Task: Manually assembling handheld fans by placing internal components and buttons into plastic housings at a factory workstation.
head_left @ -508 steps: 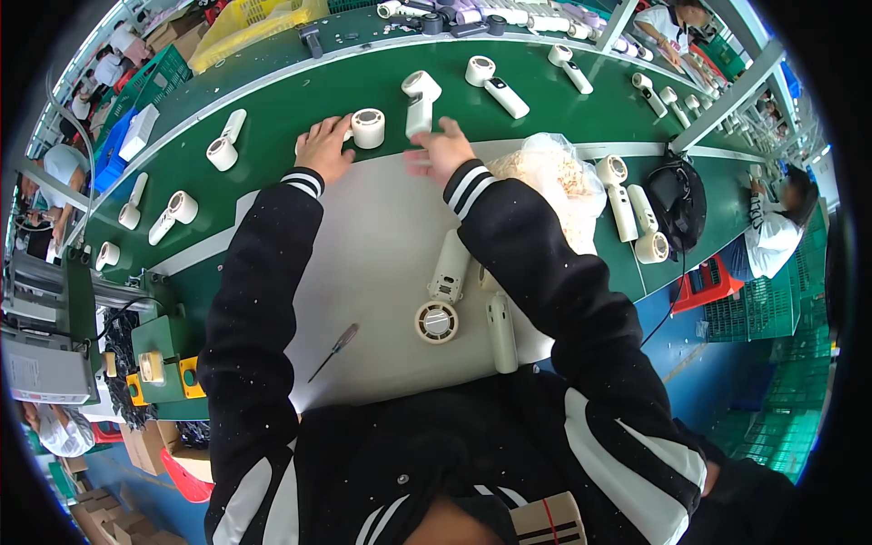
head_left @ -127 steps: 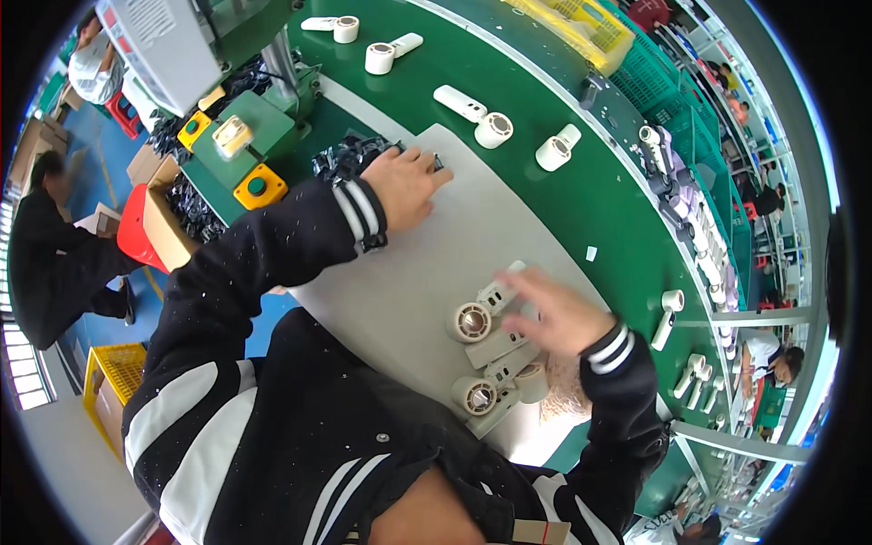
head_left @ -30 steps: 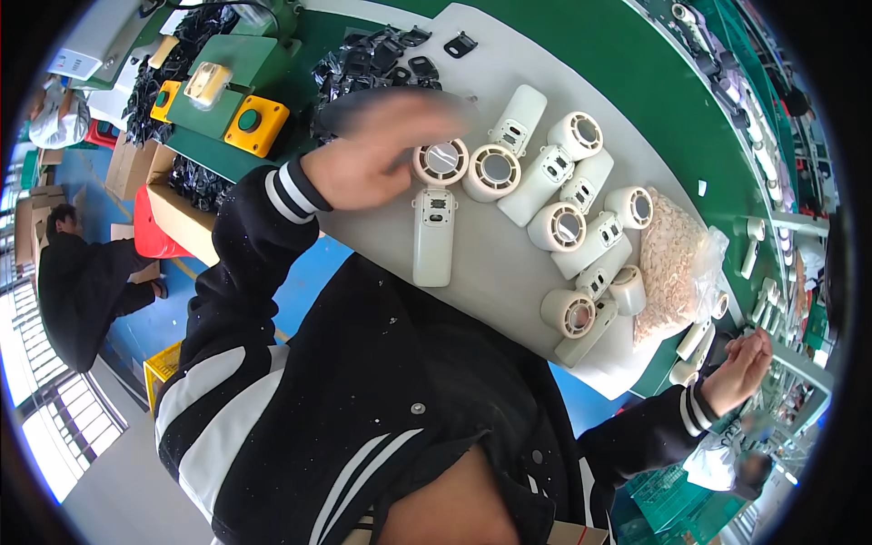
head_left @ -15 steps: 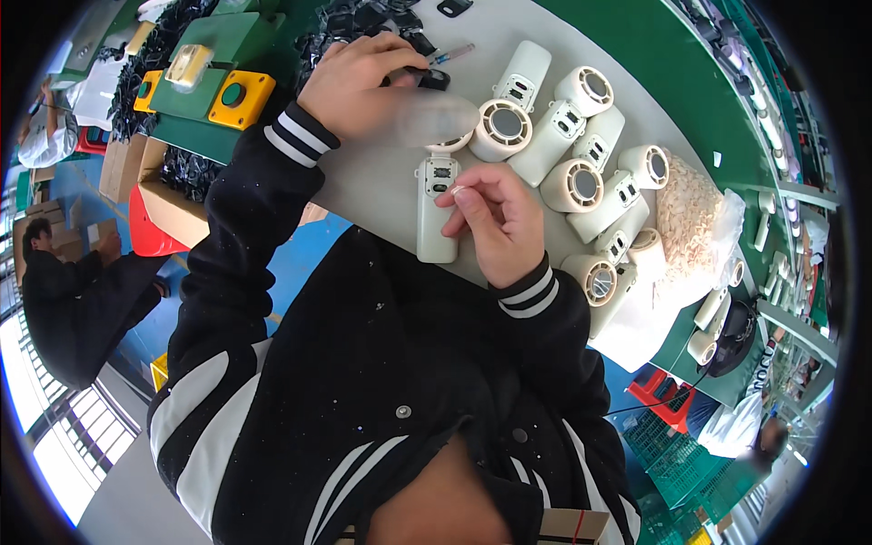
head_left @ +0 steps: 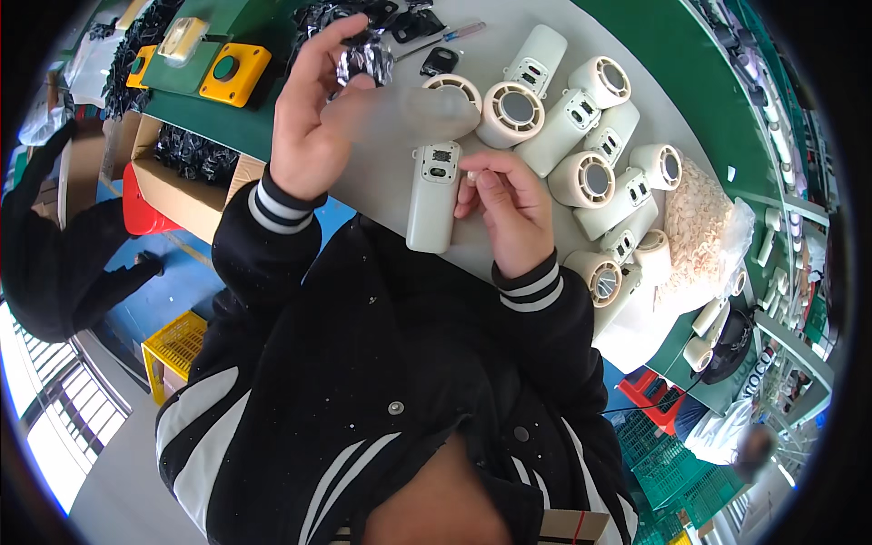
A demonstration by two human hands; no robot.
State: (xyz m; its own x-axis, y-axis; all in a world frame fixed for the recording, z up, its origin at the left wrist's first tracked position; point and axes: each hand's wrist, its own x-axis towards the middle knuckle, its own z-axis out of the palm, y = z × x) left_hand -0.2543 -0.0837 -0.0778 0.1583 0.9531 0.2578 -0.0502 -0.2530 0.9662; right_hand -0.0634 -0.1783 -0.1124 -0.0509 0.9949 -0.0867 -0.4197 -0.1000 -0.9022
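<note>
My left hand (head_left: 313, 123) is raised at the left of the table, thumb and fingers closed round a shiny black plastic piece (head_left: 368, 60). My right hand (head_left: 513, 209) pinches a small cream-coloured piece (head_left: 473, 176), mostly covered by the fingertips. Just left of those fingertips lies a white handheld fan (head_left: 431, 213), its handle toward me and a small recess facing up. A blurred smear hides part of its round head. Farther off, a small black cover (head_left: 440, 62) rests on the grey tabletop near a screwdriver (head_left: 463, 33).
Several more white fans (head_left: 581, 182) crowd the table on the right, beside a clear bag of small cream pieces (head_left: 695, 227). Black parts (head_left: 413, 23) are heaped at the back. A yellow button box (head_left: 234, 74) stands left, above a cardboard box (head_left: 182, 195) of black parts.
My left hand has drawn back left from beside the black parts, now with the shiny black piece in its fingers. My right hand stays beside the fan, still pinching.
</note>
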